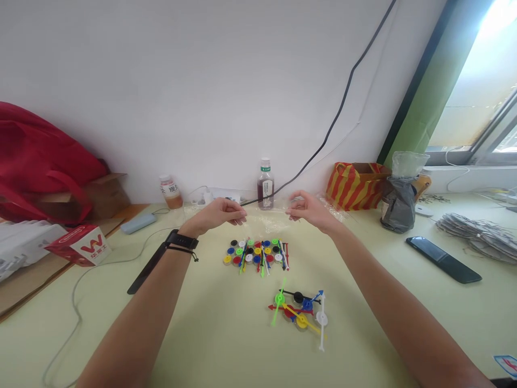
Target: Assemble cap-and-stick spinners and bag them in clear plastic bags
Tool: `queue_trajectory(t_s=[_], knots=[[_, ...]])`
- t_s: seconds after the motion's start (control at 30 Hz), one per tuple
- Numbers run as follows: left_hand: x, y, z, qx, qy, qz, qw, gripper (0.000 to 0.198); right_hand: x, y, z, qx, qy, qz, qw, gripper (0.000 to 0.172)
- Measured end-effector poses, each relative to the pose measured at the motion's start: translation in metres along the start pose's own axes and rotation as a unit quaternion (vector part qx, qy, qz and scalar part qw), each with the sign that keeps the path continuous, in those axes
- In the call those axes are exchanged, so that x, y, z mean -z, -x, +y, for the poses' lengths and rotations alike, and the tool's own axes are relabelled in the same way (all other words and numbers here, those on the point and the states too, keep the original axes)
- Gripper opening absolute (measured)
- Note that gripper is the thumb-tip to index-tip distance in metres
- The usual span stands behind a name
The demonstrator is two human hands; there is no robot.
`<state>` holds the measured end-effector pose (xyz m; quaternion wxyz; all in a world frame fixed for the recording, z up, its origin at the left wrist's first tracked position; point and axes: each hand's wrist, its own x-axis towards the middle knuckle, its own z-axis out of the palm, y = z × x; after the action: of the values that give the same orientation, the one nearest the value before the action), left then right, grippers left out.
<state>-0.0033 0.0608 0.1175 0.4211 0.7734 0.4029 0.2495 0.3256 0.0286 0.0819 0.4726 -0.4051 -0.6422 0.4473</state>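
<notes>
Clear plastic film (pixel 264 222), likely a bag, glints between my two hands above the back of the table. My left hand (pixel 224 211), with a dark watch on the wrist, pinches at the film's left side. On its right side my right hand (pixel 307 209) has thumb and fingertips brought together, the other fingers curved. The film's edges are too faint to trace fully. Below lie rows of coloured round discs (pixel 257 251) with slim arrow pointers (pixel 286 256) among them. Nearer me is a loose group of assembled arrow spinners (pixel 301 321) in green, black, blue, red, yellow and white.
A dark drink bottle (pixel 265 188) and a second bottle (pixel 171 193) stand by the wall. At left are a red box (pixel 81 245) and red bag (pixel 40 161). To the right are a striped bag (pixel 355 186), grey plastic bag (pixel 398 207) and phone (pixel 442 260). A black cable (pixel 343 102) hangs down the wall.
</notes>
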Motion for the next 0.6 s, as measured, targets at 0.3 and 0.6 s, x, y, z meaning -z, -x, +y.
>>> queue_trajectory(t_s=[0.3, 0.6], knots=[[-0.005, 0.005, 0.018, -0.025, 0.004, 0.008, 1.000, 0.038, -0.007, 0.000, -0.007, 0.029, 0.136, 0.054, 0.989, 0.041], [-0.007, 0.001, 0.013, -0.022, -0.079, 0.032, 0.996, 0.036, -0.011, -0.001, -0.007, 0.059, 0.264, 0.130, 0.954, 0.031]])
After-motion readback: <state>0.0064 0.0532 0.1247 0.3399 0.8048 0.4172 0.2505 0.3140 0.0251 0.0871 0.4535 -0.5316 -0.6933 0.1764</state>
